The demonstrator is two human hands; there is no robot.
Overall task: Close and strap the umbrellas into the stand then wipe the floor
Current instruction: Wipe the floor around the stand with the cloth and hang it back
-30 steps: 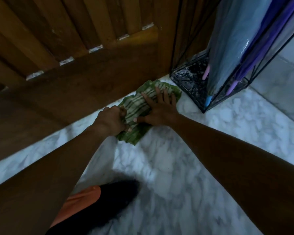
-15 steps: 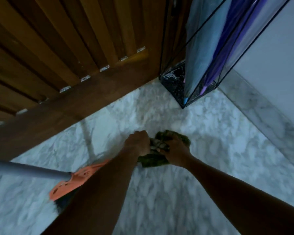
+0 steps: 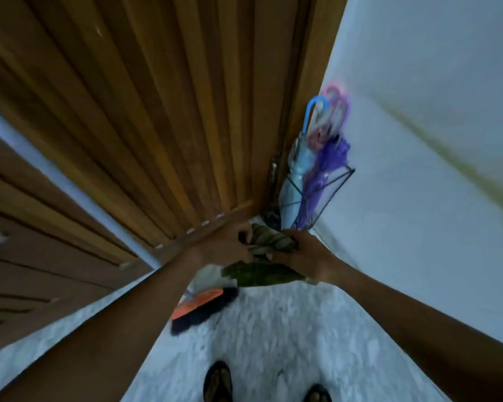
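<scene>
Both hands meet in front of the body around a green striped cloth [image 3: 269, 242]. The left hand [image 3: 230, 243] has its grip closed on the left end of the bunched cloth, fingers curled round the fabric. The right hand [image 3: 301, 250] has its grip closed on the right end, with the thumb pinching the folds from below. The cloth is held up between the two hands, and its lower part hangs in a loose fold just under them, above the floor [image 3: 273, 332], which is pale and marbled.

Beyond the hands, in the corner where the wooden door [image 3: 157, 111] meets the white wall [image 3: 418, 140], stands a black wire stand [image 3: 346, 174]. The closed umbrellas [image 3: 301, 181] sit in it side by side, tips down, one pale blue, one purple, with some pink between them. Their hooked handles [image 3: 314, 108], blue and pink, point up. This part is blurred, so I cannot tell whether their straps are fastened.

On the floor just below the left forearm lies a brush [image 3: 199, 307] with an orange back and dark bristles, partly hidden by the arm and also blurred. At the bottom edge two feet in dark sandals [image 3: 217, 381] stand on the marble, well apart from the stand.
</scene>
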